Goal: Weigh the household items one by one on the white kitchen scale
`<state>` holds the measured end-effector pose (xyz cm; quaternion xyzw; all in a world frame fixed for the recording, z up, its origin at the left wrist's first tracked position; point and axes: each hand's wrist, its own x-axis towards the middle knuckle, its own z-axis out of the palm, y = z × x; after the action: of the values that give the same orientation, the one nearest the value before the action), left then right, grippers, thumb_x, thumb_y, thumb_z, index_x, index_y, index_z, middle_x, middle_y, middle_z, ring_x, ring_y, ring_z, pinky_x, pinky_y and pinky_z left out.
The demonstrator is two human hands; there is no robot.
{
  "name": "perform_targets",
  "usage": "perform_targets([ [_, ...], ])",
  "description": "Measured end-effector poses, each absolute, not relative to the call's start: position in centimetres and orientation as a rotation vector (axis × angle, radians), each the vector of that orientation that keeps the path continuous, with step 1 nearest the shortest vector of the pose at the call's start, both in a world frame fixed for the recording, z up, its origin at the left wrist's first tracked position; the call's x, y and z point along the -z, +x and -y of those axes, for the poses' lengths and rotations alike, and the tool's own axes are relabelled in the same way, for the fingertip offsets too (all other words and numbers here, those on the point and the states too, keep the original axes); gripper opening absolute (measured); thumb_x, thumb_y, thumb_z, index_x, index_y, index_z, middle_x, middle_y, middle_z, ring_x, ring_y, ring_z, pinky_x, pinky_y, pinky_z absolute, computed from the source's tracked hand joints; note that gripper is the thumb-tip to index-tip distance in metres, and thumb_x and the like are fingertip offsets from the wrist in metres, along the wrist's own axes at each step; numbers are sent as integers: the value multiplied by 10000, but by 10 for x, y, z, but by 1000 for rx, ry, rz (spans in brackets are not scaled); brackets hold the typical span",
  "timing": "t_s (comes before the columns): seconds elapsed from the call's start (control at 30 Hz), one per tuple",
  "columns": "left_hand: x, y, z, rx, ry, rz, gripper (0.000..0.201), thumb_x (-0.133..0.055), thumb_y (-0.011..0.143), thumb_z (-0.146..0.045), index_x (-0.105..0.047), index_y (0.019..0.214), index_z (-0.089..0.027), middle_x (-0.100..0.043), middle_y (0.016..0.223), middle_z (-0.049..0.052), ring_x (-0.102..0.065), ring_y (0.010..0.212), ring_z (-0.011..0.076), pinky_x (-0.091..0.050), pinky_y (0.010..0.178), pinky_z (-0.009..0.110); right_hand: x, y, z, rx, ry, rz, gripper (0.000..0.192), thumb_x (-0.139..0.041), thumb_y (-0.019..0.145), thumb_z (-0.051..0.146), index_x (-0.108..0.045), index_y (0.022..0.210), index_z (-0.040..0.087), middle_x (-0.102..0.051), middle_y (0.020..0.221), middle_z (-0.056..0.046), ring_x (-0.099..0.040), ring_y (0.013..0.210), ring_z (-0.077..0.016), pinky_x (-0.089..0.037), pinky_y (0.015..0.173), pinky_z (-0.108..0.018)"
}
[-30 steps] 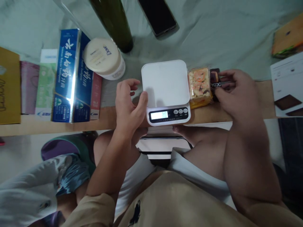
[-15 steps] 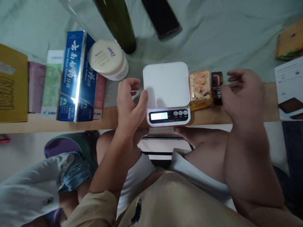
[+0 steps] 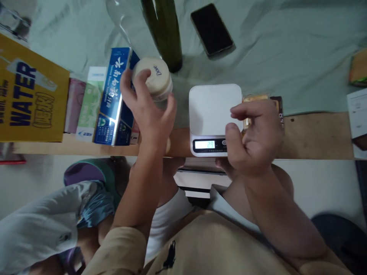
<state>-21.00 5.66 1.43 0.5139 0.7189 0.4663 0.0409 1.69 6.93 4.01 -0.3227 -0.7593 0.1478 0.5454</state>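
Note:
My left hand (image 3: 150, 109) is spread at the near side of a white Dove jar (image 3: 153, 74). One fingertip overlaps the lid and the thumb lies at its right; whether they touch it I cannot tell. My right hand (image 3: 254, 133) hovers over the right edge of a white digital scale (image 3: 216, 110), its thumb and forefinger apart, other fingers curled, nothing between them. On the scale's bare plate there is no item, and its lit display (image 3: 205, 144) appears to read 29. Behind the right hand, a packaged snack (image 3: 255, 98) and a dark packet (image 3: 278, 103) are partly hidden.
Left of the jar stand blue toothpaste boxes (image 3: 114, 95), a green-and-white pack (image 3: 91, 103) and a yellow box (image 3: 37, 91). A green bottle (image 3: 164, 34) and a phone (image 3: 212, 29) lie farther back. Another person's leg (image 3: 43, 221) is at lower left.
My left hand has moved from the scale's left side up to the Dove jar. My right hand has shifted left, over the scale's right edge. The camera view has shifted slightly left.

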Motion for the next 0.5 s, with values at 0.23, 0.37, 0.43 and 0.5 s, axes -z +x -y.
perform_targets([
  [0.23, -2, -201, -77, -1281, 1476, -2390, 648, -926, 679, -271, -649, 1263, -318, -436, 1626, 127, -202, 1648, 462, -216, 1349, 741, -34, -4, -62, -510, -748, 1788, 215, -567, 965, 177, -631, 1150, 267, -667, 972, -30, -668, 881, -188, -597, 769, -395],
  [0.37, -20, -193, -72, -1227, 1512, -2395, 429, -858, 733, -230, -707, 1119, -341, -560, 1383, 128, -390, 1506, 415, -193, 1379, 678, -30, -6, -61, -496, -762, 1805, 210, -579, 955, 182, -641, 1133, 275, -675, 955, -31, -659, 855, -190, -584, 747, -391],
  [0.43, -28, -192, -71, -1220, 1502, -2376, 278, -842, 780, -278, -709, 1019, -330, -574, 1337, 129, -411, 1458, 420, -220, 1364, 674, -29, -7, -61, -493, -772, 1817, 226, -584, 948, 175, -645, 1137, 284, -682, 945, -35, -657, 846, -196, -575, 739, -392],
  [0.5, -32, -191, -71, -1219, 1466, -2384, 229, -835, 796, -289, -699, 979, -312, -564, 1384, 132, -398, 1461, 431, -255, 1338, 683, -28, -8, -60, -491, -772, 1821, 228, -585, 951, 184, -647, 1144, 288, -684, 938, -38, -657, 837, -200, -571, 729, -392],
])
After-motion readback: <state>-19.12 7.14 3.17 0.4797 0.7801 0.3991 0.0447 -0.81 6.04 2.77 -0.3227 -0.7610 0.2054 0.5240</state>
